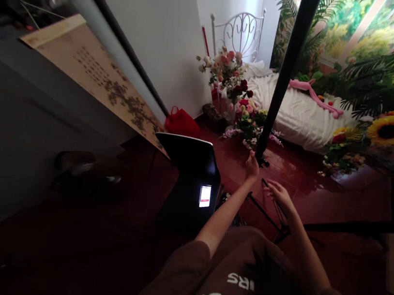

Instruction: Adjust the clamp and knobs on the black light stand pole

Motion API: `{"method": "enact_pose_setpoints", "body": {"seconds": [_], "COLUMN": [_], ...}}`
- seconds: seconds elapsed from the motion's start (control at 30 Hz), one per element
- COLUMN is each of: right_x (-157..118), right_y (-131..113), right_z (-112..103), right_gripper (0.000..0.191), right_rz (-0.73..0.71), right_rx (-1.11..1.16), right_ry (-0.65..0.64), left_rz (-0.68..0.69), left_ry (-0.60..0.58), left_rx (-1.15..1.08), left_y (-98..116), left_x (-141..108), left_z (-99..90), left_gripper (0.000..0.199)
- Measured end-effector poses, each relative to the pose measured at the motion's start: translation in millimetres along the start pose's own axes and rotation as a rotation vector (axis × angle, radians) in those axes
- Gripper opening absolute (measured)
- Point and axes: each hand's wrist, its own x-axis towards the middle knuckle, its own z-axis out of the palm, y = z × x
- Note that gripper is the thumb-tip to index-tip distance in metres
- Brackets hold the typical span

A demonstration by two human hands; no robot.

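Pole (283, 76), black and slanting, rises from just beside the left hand (252, 166) past the picture's top edge. That hand is curled up at the pole's lower end; whether its fingers close right around the pole I cannot tell. The right hand (278, 196), just beside, has its fingers bent and pinches a slim black piece (264, 182) above dark tripod legs (282, 230).

White lettering on the brown T-shirt (216, 272) is upside down from here: a word ending in "ABLE" and another ending in "RS", both partly covered. Left of the arms, a black panel (190, 159) with a pale rim carries a lit white rectangle (205, 196) with a red strip, its text unreadable. The hanging scroll (94, 84) bears columns of characters too small to read.

A red handled bag (183, 122) sits near the wall, its contents hidden. Beyond the pole, mixed flowers (226, 68) stand by a bed (293, 114) holding white bedding and a pink limp figure (317, 97); sunflowers (388, 129) are at right.
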Motion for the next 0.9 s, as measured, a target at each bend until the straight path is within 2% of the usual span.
{"method": "enact_pose_setpoints", "body": {"seconds": [0.1,0.13,0.2,0.3,0.37,0.5,0.6,0.67,0.77,0.83,0.9], "right_x": [-32.2,-44.0,-67.9,-101.7,-120.7,-151.9,-173.7,-187.8,-205.8,-213.9,-217.4], "right_y": [42.6,57.5,84.9,112.9,120.1,113.4,101.6,92.3,71.8,52.4,30.7], "right_z": [-32.7,-45.4,-72.2,-111.8,-134.7,-168.0,-182.0,-188.4,-198.2,-206.4,-215.0], "right_gripper": [0.031,0.027,0.02,0.016,0.016,0.016,0.022,0.03,0.044,0.051,0.057], "right_rz": [0.196,0.228,0.308,0.376,0.344,0.215,0.082,0.014,-0.071,-0.107,-0.094], "right_rx": [0.054,0.084,0.137,0.222,0.271,0.392,0.455,0.44,0.38,0.333,0.277], "right_ry": [0.156,0.223,0.336,0.459,0.548,0.786,0.863,0.887,0.924,0.917,0.869], "left_rz": [-0.047,-0.042,-0.057,-0.148,-0.174,-0.1,0.096,0.253,0.378,0.361,0.284], "left_ry": [0.204,0.232,0.254,0.208,0.078,-0.321,-0.647,-0.818,-0.965,-1.024,-1.105], "left_rx": [0.093,0.135,0.221,0.311,0.32,0.194,0.046,-0.029,-0.131,-0.181,-0.157], "left_y": [-0.8,-1.8,-4.9,-10.7,-12.8,-1.8,24.1,47.1,80.4,96.0,104.2], "left_x": [-29.7,-41.9,-69.2,-116.3,-148.8,-197.8,-213.3,-218.0,-225.7,-232.4,-238.2], "left_z": [3.8,6.6,14.6,32.6,48.0,87.0,124.7,152.7,194.4,217.3,233.4], "left_gripper": [0.058,0.052,0.045,0.049,0.049,0.037,0.033,0.035,0.043,0.044,0.038]}}
